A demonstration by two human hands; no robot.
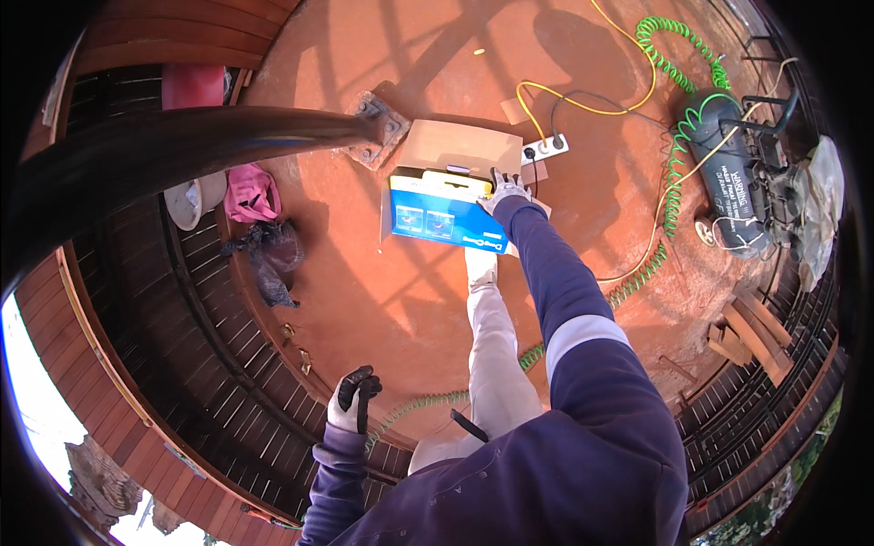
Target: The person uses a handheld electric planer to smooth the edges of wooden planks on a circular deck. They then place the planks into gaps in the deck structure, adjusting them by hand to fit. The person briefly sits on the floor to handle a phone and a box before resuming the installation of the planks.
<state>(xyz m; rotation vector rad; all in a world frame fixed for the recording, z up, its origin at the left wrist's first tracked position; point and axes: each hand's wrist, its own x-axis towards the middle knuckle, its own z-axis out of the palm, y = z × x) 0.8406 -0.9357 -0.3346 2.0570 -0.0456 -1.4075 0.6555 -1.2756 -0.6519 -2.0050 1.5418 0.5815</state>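
Note:
A blue printed box (442, 223) with a yellow top strip sits at an opened cardboard carton (460, 136), whose brown flap stands behind it. My right hand (503, 191), in a white-and-black glove, grips the blue box's top right corner, fingers bent over the edge. My left hand (353, 399), also gloved, hangs low beside my leg with its fingers curled; whether anything is inside them is unclear. My light-trousered leg reaches under the front of the box.
A curved dark post (228, 136) is bolted beside the carton. Around the orange floor (328, 337) lie a power strip (543, 149), cords, a green coiled hose (671, 182), an air compressor (728, 182), wood offcuts (756, 332), pink and grey bags (250, 191). Slatted benches line the rim.

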